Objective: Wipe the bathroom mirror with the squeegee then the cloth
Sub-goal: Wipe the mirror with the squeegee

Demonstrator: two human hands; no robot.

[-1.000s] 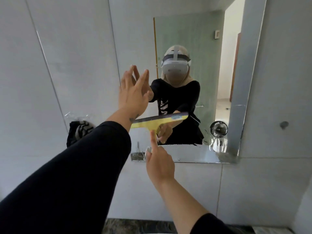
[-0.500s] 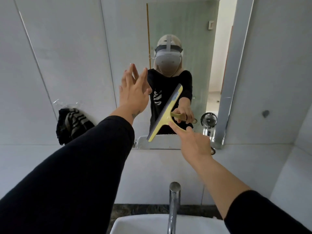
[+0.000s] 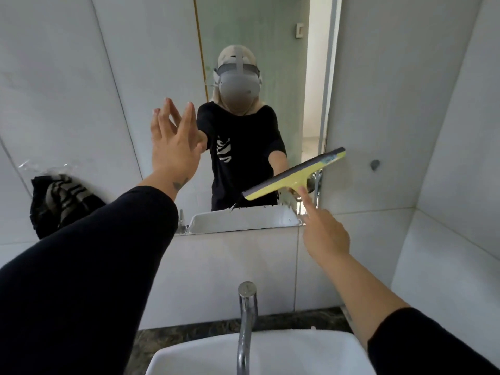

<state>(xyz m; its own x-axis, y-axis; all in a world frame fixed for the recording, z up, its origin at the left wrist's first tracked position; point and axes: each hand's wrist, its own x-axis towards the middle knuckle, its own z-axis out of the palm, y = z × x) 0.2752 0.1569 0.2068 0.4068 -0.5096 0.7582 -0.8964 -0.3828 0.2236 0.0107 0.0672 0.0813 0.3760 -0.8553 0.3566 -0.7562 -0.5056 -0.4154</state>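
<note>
The squeegee point(image 3: 295, 174) is held in the right hand point(image 3: 324, 236) at the lower right part of the mirror point(image 3: 257, 50), its blade tilted with the right end higher and reaching past the mirror's right edge. The tilt probably serves to lead water down toward the basin point(image 3: 259, 353) below. Whether the blade touches the glass cannot be told. The right grip is closed on the handle, which is mostly hidden behind the hand; the index finger is stretched forward along it, likely to steady the blade and press it flat. The right arm is extended forward and upward, the sleeve pushed back from the forearm.

The left hand point(image 3: 173, 147) is raised at the mirror's left edge, empty, its grip wide with fingers spread and pointing up. It may be braced against the wall or glass for balance, though contact is not clear. The left arm is stretched out, sleeved to the wrist.

A dark striped cloth point(image 3: 62, 201) hangs on the wall at the left, well apart from both hands and seemingly kept for the second step.
</note>
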